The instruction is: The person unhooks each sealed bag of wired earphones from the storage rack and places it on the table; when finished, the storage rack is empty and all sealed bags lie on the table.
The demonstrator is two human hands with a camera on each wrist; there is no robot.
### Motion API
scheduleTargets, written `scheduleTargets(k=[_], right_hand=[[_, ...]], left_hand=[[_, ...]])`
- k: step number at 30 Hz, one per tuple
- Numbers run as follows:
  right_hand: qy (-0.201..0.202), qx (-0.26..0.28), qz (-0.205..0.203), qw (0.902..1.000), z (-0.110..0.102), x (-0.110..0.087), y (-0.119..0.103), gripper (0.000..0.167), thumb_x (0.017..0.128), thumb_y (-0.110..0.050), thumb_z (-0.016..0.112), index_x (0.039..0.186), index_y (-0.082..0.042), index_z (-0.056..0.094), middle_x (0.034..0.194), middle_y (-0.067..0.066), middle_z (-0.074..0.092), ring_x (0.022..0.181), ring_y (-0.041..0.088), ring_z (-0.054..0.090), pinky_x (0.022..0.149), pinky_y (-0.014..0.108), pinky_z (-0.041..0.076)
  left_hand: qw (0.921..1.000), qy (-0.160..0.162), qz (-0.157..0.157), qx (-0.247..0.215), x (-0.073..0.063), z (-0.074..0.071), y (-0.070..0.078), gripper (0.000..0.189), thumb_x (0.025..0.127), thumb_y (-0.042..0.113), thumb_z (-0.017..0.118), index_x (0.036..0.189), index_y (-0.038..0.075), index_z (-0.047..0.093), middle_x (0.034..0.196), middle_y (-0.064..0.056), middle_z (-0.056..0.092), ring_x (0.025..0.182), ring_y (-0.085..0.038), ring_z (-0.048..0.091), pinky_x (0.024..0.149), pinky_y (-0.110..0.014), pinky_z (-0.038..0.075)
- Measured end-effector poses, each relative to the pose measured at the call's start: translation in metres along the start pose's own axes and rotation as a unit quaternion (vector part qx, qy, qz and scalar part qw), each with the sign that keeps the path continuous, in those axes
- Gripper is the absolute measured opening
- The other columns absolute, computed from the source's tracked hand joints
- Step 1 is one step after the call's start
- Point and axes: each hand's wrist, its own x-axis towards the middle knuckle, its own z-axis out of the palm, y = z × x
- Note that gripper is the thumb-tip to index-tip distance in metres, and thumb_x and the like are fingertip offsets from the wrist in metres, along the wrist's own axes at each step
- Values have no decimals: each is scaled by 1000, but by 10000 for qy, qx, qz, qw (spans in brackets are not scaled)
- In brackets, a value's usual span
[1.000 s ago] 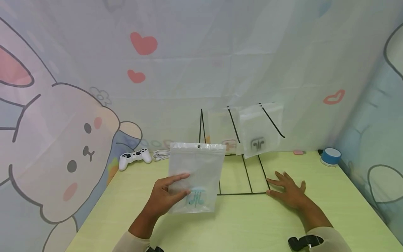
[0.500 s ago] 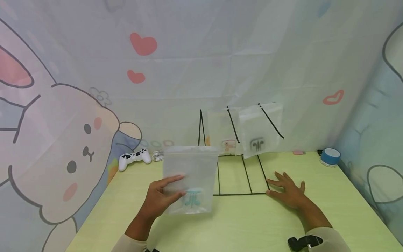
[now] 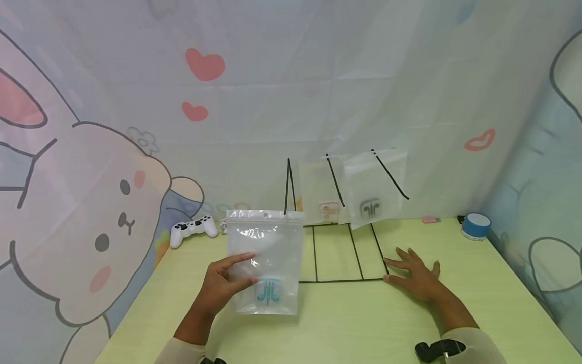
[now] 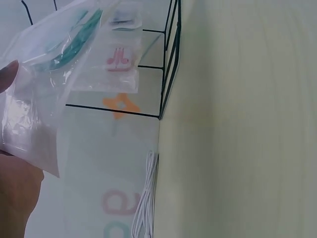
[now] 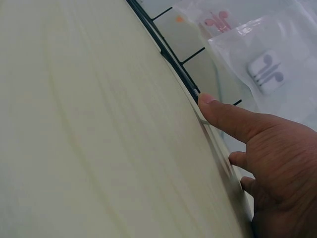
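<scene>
While head mostly hides cable [image 4: 146, 201], we see it left-wrist | left grip [image 3: 217, 287] pinches bag [image 3: 273, 258]; right grip [image 3: 416, 278] spread, touching rack [image 3: 341, 280] | green counter [image 3: 354, 323], printed backdrop [image 3: 336, 106]

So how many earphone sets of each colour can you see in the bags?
Teal earphones, in the bag in the left hand: 1
Pink earphones, in a hanging bag: 1
Dark grey earphones, in the front hanging bag: 1
Total: 3 sets
</scene>
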Motion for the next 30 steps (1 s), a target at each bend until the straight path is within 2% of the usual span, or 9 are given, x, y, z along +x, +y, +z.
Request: scheduleTargets(k=[3, 6, 12, 16, 25, 30], right_hand=[[5, -5, 5, 10000, 1, 1, 1, 60, 99, -50, 77, 150, -18, 69, 175, 29, 32, 163, 62, 12, 109, 94, -18], [-1, -42, 19, 10000, 1, 1, 2, 61, 99, -50, 77, 150, -18, 69, 175, 28, 33, 163, 62, 12, 109, 94, -18], [-19, -59, 52, 10000, 1, 1, 1, 61, 99, -50, 77, 150, -17, 69, 176, 28, 32, 163, 62, 12, 110, 94, -18], [-22, -56, 68, 10000, 0, 1, 0, 61, 99, -50, 77, 150, -17, 68, 176, 28, 32, 164, 62, 11, 110, 94, -18], [-16, -66, 58, 10000, -1, 0, -4, 62, 99, -50, 77, 150, -17, 68, 175, 28, 32, 164, 61, 12, 110, 94, -17], [-24, -132, 66, 9999, -1, -1, -4, 62, 99, -51, 76, 150, -17, 68, 175, 28, 33, 163, 61, 12, 110, 94, -16]], left_hand=[[9990, 42, -437, 29, 3, -2, -2, 55, 86, -7, 86, 139, -5, 70, 122, 13, 78, 100, -6, 76, 79, -29, 67], [9956, 121, -924, 114, 8, -5, -7, 60, 86, -1, 88, 143, 0, 69, 130, 4, 75, 103, -11, 74, 82, -30, 66], [9846, 277, -1710, 217, 20, -13, -22, 67, 86, 6, 91, 148, 11, 69, 152, -19, 62, 115, -24, 65, 88, -27, 63], [9758, 332, -2157, 154, 27, -18, -32, 69, 86, 7, 91, 150, 15, 68, 153, -22, 61, 118, -24, 66, 89, -25, 62], [9623, 324, -2701, -17, 41, -25, -46, 71, 86, 9, 91, 152, 19, 67, 154, -21, 62, 102, -17, 74, 86, -24, 62], [9550, 355, -2938, -216, 46, -27, -59, 70, 86, 5, 90, 151, 17, 67, 159, -20, 59, 109, -17, 72, 88, -25, 62]])
